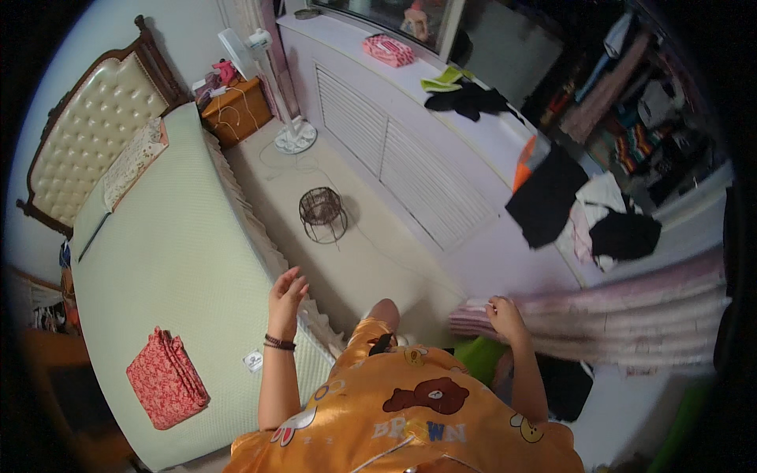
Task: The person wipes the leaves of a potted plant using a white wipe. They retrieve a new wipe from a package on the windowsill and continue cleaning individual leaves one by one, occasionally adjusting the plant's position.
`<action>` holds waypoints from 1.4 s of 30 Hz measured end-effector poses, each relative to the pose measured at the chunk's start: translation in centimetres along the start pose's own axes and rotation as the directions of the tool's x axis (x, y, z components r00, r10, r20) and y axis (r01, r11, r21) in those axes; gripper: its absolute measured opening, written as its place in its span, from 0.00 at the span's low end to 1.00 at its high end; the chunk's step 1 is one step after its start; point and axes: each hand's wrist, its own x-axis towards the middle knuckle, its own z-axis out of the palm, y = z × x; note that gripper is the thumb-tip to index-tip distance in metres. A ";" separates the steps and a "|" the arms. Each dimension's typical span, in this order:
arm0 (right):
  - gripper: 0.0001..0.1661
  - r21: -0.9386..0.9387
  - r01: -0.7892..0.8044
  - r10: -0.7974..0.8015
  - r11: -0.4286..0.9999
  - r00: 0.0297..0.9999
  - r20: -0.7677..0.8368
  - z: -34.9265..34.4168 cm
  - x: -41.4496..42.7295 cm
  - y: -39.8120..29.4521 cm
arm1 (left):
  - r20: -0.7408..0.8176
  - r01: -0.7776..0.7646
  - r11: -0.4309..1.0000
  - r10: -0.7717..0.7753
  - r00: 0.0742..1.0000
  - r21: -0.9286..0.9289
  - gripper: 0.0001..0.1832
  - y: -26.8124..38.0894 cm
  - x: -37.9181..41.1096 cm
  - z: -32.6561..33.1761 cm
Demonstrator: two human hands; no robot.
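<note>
My left hand (287,298), with a beaded bracelet (279,343) on the wrist, is raised by the edge of the bed (195,236). Its fingers are slightly curled and nothing is in them. On the other side, my right hand (504,316) is in front of the striped pink curtain (615,322); whether it touches the fabric or holds anything, I cannot tell. A folded red patterned cloth (165,381) lies on the pale green mattress, to the left of my left forearm. Below me, one slippered foot (384,312) shows on the floor.
A wire stool (322,214) stands on the floor, with a thin cable near it. Farther back are a white standing fan (284,112) and a wooden nightstand (236,112). The windowsill (355,29) bears a pink pack (388,50), black clothing (470,103) and a heap of garments (603,222).
</note>
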 end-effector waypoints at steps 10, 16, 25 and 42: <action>0.14 0.131 0.232 -0.239 0.964 0.970 0.041 -8.3 27.1 -14.5 | -0.140 -0.042 0.992 0.025 0.990 -0.120 0.13 5.3 16.2 -2.1; 0.10 0.167 0.520 -0.469 0.837 0.841 -0.269 -10.0 41.4 -20.8 | -0.009 -0.161 0.987 0.161 0.987 -0.018 0.11 14.2 28.7 2.5; 0.10 0.025 0.584 -0.505 0.811 0.722 -0.472 -13.6 61.9 -26.1 | 0.310 -0.114 0.975 0.051 0.950 0.189 0.11 18.9 38.6 13.7; 0.34 -0.227 0.477 -0.520 0.849 0.829 -0.204 -13.8 82.0 -28.8 | 0.662 -0.539 0.661 0.084 0.745 0.522 0.15 23.5 56.2 32.4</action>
